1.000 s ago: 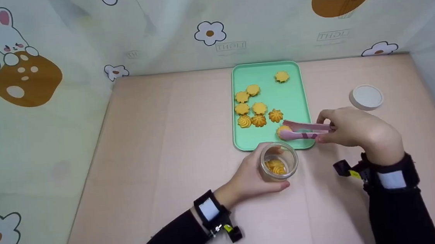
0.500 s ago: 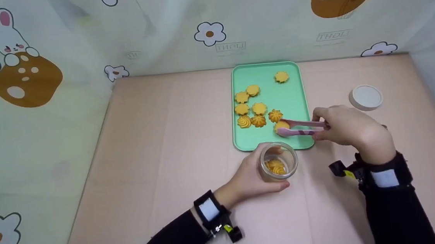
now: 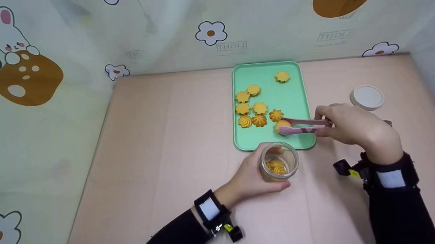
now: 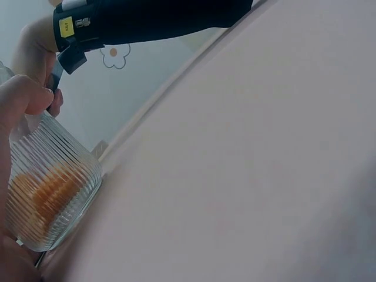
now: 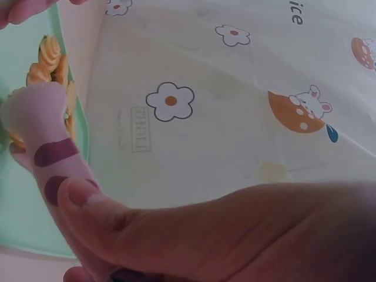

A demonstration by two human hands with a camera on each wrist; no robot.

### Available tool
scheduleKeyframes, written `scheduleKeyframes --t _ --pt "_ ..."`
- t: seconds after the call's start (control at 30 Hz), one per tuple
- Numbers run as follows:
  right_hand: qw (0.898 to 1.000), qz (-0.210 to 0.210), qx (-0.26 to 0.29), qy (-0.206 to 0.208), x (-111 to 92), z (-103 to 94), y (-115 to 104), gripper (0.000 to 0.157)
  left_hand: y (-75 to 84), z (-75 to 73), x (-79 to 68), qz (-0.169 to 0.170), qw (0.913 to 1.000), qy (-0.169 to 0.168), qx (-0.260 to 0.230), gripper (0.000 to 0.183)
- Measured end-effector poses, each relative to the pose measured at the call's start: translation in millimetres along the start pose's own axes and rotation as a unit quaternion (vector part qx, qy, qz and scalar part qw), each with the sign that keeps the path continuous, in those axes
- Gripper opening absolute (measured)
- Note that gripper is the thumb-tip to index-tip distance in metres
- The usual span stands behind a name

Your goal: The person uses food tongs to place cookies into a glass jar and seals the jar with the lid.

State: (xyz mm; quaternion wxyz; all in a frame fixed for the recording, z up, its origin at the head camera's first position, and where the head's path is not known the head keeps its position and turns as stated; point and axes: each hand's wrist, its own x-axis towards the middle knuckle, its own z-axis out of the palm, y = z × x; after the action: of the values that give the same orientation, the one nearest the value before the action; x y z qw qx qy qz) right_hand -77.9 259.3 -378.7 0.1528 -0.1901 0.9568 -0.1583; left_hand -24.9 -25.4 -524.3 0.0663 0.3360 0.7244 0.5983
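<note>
The right hand (image 3: 351,125) grips the tongs (image 3: 296,131), whose arms lie either side of a biscuit (image 3: 282,124) near the tray's front right corner; whether they press on it, or it is off the tray (image 3: 291,96), I cannot tell. The left hand (image 3: 247,178) is wrapped around the jar (image 3: 297,160), mouth up toward the head camera, with a few biscuits (image 3: 276,167) inside.

To grip the biscuit well, centre both tips on its sides and squeeze gently, since it looks crumbly; keep the tongs level so it does not slip. Holding the jar firm would help.

The ridged biscuit (image 3: 276,115) just behind probably crowds the far tip, and the tray's rim lies between biscuit and jar. More biscuits (image 3: 260,108) cluster to the left; one (image 3: 282,76) sits apart at the back. The lid (image 3: 369,97) is on the surface (image 3: 176,140), beyond the right hand.
</note>
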Motion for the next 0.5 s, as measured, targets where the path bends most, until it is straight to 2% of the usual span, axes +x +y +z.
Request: scheduleKeyframes --t 0.27,0.5 --pt "0.998 -0.043 0.021 0.036 -9 -10.0 -1 0.021 1.9 0.7 0.3 0.000 1.0000 0.004 -0.004 0.092" --pt "0.992 -0.083 0.024 0.094 -22 -17.5 -3 0.020 1.2 0.8 0.6 0.001 0.9999 0.003 -0.010 0.091"
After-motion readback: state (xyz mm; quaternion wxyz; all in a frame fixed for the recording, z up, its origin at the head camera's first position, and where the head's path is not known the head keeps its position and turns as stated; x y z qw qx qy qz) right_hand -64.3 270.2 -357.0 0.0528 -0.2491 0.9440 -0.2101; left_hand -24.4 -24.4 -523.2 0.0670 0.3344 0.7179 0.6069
